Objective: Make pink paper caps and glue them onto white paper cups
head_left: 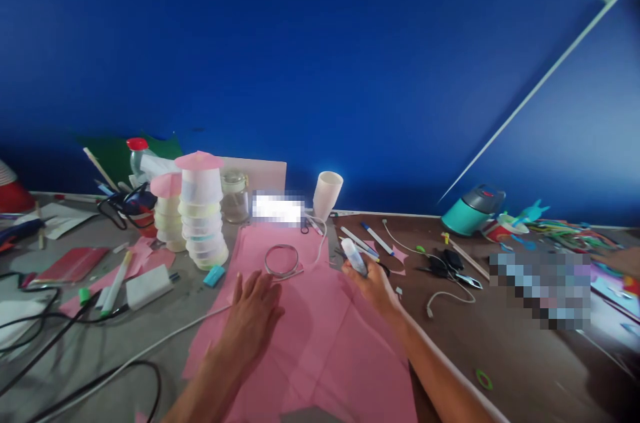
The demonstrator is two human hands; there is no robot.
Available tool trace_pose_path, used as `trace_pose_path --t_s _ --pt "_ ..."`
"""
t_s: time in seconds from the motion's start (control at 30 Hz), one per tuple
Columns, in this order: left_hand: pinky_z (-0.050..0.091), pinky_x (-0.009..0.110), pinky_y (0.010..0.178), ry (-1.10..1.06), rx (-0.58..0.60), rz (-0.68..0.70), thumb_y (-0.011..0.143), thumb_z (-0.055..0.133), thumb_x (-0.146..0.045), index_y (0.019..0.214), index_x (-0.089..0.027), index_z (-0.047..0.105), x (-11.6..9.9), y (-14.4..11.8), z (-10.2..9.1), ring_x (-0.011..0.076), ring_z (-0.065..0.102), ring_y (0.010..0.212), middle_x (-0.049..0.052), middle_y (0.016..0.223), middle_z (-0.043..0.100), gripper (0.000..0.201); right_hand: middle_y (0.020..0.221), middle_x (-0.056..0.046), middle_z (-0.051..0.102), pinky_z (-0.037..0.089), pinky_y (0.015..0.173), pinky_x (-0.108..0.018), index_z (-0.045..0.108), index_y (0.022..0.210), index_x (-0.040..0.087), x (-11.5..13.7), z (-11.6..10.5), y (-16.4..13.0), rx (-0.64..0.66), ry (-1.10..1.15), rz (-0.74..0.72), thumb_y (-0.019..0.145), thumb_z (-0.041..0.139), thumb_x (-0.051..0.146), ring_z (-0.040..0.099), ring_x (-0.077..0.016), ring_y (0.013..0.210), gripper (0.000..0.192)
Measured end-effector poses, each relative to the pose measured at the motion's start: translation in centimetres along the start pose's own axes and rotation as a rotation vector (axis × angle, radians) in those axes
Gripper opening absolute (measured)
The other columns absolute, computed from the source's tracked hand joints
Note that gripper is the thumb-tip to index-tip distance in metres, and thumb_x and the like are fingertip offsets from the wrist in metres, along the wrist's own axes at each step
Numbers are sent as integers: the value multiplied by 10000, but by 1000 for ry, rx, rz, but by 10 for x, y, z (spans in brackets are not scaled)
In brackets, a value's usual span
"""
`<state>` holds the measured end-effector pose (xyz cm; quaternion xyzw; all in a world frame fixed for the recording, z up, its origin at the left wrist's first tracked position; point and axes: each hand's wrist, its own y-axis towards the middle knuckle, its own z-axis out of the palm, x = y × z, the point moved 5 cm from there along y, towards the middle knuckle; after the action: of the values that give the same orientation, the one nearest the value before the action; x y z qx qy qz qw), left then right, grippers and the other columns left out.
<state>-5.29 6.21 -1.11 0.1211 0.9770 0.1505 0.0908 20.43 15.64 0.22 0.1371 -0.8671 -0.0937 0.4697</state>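
Note:
My left hand [256, 309] lies flat on a large sheet of pink paper [300, 356], palm down with fingers spread. Just beyond its fingertips a thin grey cable [281, 261] loops over the sheet. At the paper's right edge my right hand [373, 284] is closed around a small whitish tube [354, 256], possibly glue, tilted with its pale end pointing up and away. Scissors [383, 267] lie partly hidden behind that hand, beside several pens [377, 238] and pink paper scraps [399, 259].
Stacked paper cups [203, 209] with pink tops stand at the left, near a glass jar [235, 196]. A white cup [328, 193] stands at the back. Cables and markers [117, 283] clutter the left. Rightward are a teal flask [467, 211], keys [450, 266] and another person's hand [623, 261].

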Motion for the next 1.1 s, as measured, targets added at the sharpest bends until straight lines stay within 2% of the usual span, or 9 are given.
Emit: trace_pose_path --t_s 0.1,0.23,0.4,0.5,0.6,0.73,0.9,1.03,1.1 --pt "267 665 1158 -38 8 8 884 595 -182 1145 -254 679 -4 1 -1 349 481 1322 81 1318 644 284 644 -3 638 466 514 -276 635 822 206 1 9 2 45 -28 -15 831 602 283 579 -176 549 84" --pt "289 673 1143 -53 21 36 879 595 -172 1110 -252 686 -8 1 -2 355 481 1317 73 1301 655 261 756 -29 677 506 583 -305 637 924 195 11 32 9 76 -122 -147 820 615 203 618 -200 626 107" --pt "304 680 1130 -64 8 75 906 568 -189 1138 -229 680 -7 0 2 352 482 1303 89 1308 644 261 881 -60 698 519 829 -370 633 856 211 22 72 20 97 -148 -286 724 609 74 640 -245 875 191" --pt "307 676 1131 -61 -12 79 915 567 -208 1149 -232 679 -5 -2 6 351 470 1313 87 1317 638 260 824 -56 682 497 871 -382 613 792 219 25 85 22 98 -156 -344 678 571 25 615 -253 907 230" --pt "308 667 1138 -58 0 76 917 575 -218 1145 -238 682 -3 -2 9 344 473 1314 77 1326 637 253 783 -45 669 488 867 -372 605 765 226 27 87 22 84 -160 -356 652 562 21 607 -251 895 238" --pt "309 677 1138 -46 67 61 907 589 -207 1152 -243 679 -6 1 6 355 479 1320 74 1330 642 264 821 -45 677 500 775 -327 619 800 216 21 71 27 -13 -168 -249 734 562 107 620 -220 814 140" --pt "291 668 1156 -49 156 17 894 590 -169 1120 -234 690 -11 4 -3 359 476 1339 79 1345 638 256 676 -10 632 442 576 -277 618 842 203 -4 24 46 -173 -222 -6 800 552 241 566 -181 598 87" --pt "284 668 1159 -38 173 6 897 577 -166 1126 -225 692 -13 6 -5 365 472 1345 87 1352 636 263 799 -75 640 449 694 -329 588 809 188 -17 -21 62 -294 -299 101 780 564 276 606 -250 805 95" --pt "281 672 1159 -36 169 14 894 573 -156 1132 -215 691 -13 6 -4 367 473 1345 92 1349 637 272 849 -101 643 448 730 -339 581 799 182 -16 -31 63 -304 -312 112 773 576 281 607 -270 879 102"
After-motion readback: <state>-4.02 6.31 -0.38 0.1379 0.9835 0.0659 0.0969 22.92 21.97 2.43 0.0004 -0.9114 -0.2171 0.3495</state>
